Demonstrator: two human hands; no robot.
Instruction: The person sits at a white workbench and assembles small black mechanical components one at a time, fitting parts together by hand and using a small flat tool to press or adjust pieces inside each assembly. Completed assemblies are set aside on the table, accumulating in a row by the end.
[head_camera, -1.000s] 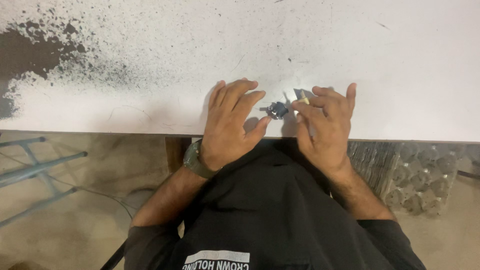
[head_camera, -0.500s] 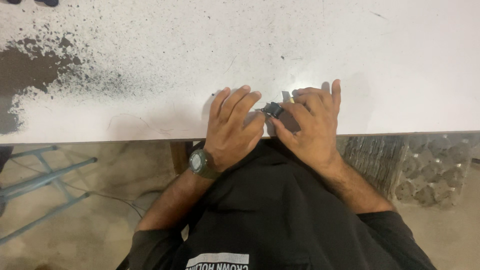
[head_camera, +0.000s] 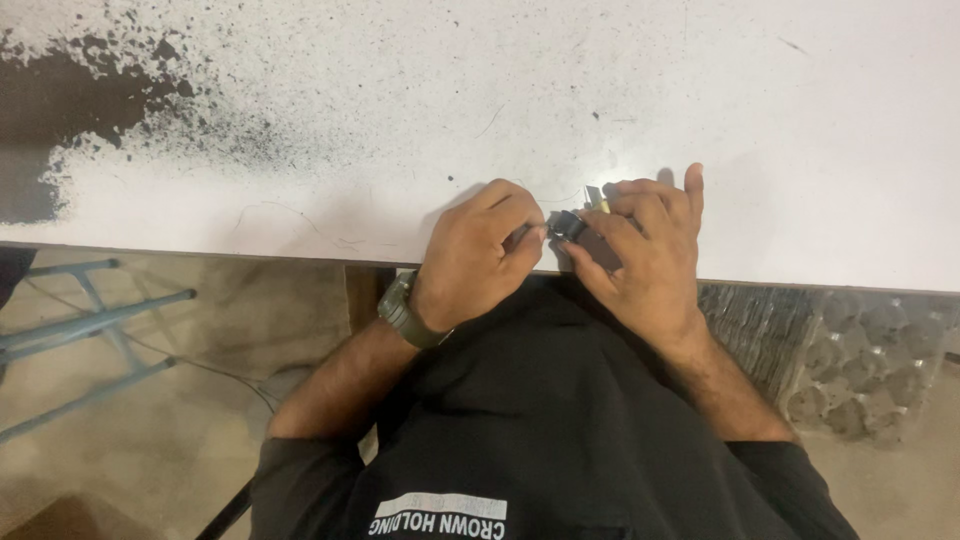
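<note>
In the head view, both hands work at the near edge of a white table (head_camera: 700, 90), right of the middle. The left hand (head_camera: 478, 255) is curled with its fingers pressed together, and its fingertips pinch a thin pale piece, too small to make out, that points toward the other hand. The right hand (head_camera: 645, 255) lies just to the right, its fingers bent around a small dark part (head_camera: 568, 226), which it pinches between thumb and forefinger; one finger stands out straight toward the far side. The small dark part sits between the two hands, just above the table's near edge, and a small metal bit (head_camera: 595, 194) shows just beyond it, touching the right hand's fingers. A dark green watch (head_camera: 405, 312) is on the left wrist. The person wears a black shirt (head_camera: 560, 440). The far left of the table top is worn, with a dark patch (head_camera: 70, 110) that breaks into black speckles toward the right. Below the table on the left, pale blue metal bars (head_camera: 90, 330) stand on the floor, and on the right a stack of clear plastic trays (head_camera: 850, 370) lies under the table's edge.
</note>
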